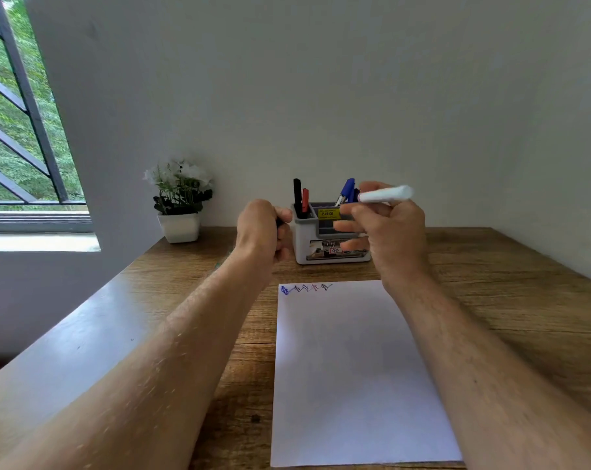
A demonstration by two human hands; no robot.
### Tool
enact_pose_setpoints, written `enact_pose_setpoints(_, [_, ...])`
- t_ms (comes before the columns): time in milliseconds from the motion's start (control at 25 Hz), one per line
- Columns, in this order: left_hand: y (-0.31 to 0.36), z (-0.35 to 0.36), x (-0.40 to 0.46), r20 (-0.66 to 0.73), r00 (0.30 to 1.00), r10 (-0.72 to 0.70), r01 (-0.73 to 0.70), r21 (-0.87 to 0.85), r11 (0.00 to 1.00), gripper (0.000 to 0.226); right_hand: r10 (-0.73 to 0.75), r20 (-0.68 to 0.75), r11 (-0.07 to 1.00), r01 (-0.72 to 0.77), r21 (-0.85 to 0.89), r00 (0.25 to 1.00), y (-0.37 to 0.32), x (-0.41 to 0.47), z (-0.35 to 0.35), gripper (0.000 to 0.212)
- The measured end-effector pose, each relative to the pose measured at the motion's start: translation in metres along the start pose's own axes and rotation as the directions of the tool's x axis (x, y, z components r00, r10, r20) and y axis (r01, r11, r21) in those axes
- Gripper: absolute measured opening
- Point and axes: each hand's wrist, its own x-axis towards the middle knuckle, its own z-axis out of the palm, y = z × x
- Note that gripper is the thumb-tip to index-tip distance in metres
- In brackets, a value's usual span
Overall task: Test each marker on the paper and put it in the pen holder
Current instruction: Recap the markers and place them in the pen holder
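White marker pinched in right hand; left hand fisted, maybe w/ cap.

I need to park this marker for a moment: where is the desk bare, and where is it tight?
Bare wood lies right of the paper out to the wall, and between the flower pot and pen holder. Left of the paper is open too. The strip between holder and paper is tight, with both hands, left and right, above it.
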Motion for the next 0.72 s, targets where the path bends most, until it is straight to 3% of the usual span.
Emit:
enact_pose_setpoints(80, [-0.001,0.000,0.002,0.046,0.998,0.044,-0.053,0.224,0.973,0.030,0.009,-0.005,0.994,-0.010,-0.106,1.000,0.000,-0.003,-0.001,0.009])
enact_pose_setpoints(160, [-0.005,0.003,0.001,0.094,0.986,0.140,-0.169,0.516,0.840,0.026,-0.013,-0.003,0.980,0.013,-0.196,1.000,0.003,-0.007,-0.004,0.029])
enact_pose_setpoints(240, [-0.009,0.009,-0.005,0.133,0.961,0.244,-0.268,0.677,0.685,0.024,0.013,0.004,0.976,-0.012,-0.215,1.000,0.005,-0.010,-0.007,0.032])
enact_pose_setpoints(400, [-0.011,0.013,-0.007,0.238,0.951,0.196,-0.308,0.739,0.600,0.032,0.156,0.085,0.960,-0.130,-0.249,0.984,0.010,-0.012,-0.013,0.019])
enact_pose_setpoints(560, [-0.012,0.007,-0.002,0.405,0.912,0.061,-0.387,0.802,0.456,0.027,0.183,0.171,0.937,-0.119,-0.329,0.968,0.017,-0.010,-0.014,0.016])
enact_pose_setpoints(640, [-0.012,0.006,0.001,0.429,0.902,0.044,-0.412,0.826,0.385,0.020,0.198,0.195,0.930,-0.122,-0.347,0.961,0.018,-0.010,-0.014,0.012])
enact_pose_setpoints(720, [-0.014,0.005,0.004,0.429,0.903,0.017,-0.403,0.833,0.380,0.023,0.227,0.216,0.925,-0.142,-0.352,0.950,0.019,-0.011,-0.014,0.008])
